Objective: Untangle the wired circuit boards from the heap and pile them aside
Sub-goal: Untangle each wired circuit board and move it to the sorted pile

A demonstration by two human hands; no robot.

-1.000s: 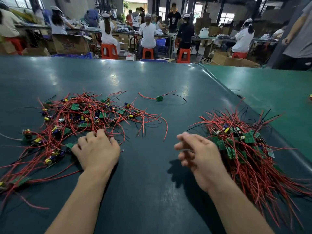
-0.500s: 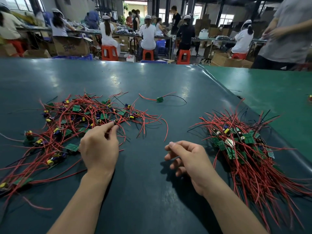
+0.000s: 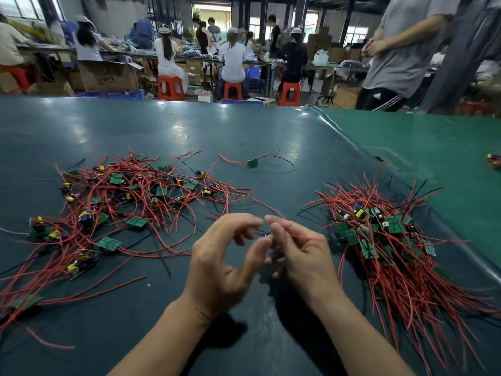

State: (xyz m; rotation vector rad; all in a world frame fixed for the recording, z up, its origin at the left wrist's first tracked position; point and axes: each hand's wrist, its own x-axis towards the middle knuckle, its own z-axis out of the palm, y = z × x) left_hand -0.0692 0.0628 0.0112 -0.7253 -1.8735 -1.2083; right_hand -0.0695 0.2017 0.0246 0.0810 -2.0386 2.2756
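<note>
Head view, mid-surface [image 3: 244,126]: left hand [image 3: 225,270] and right hand [image 3: 301,256] raised together, fingertips nearly touching; right hand pinching a red wire [image 3: 306,237] with a small blue part at its end, blurred; left hand curled loosely beside it, grip on it impossible to tell; tangled heap [image 3: 122,207] of wired boards spread to the left; sorted pile [image 3: 385,240] lying to the right, well apart; lone board [image 3: 252,163] with its wires sitting farther back between them.
</note>
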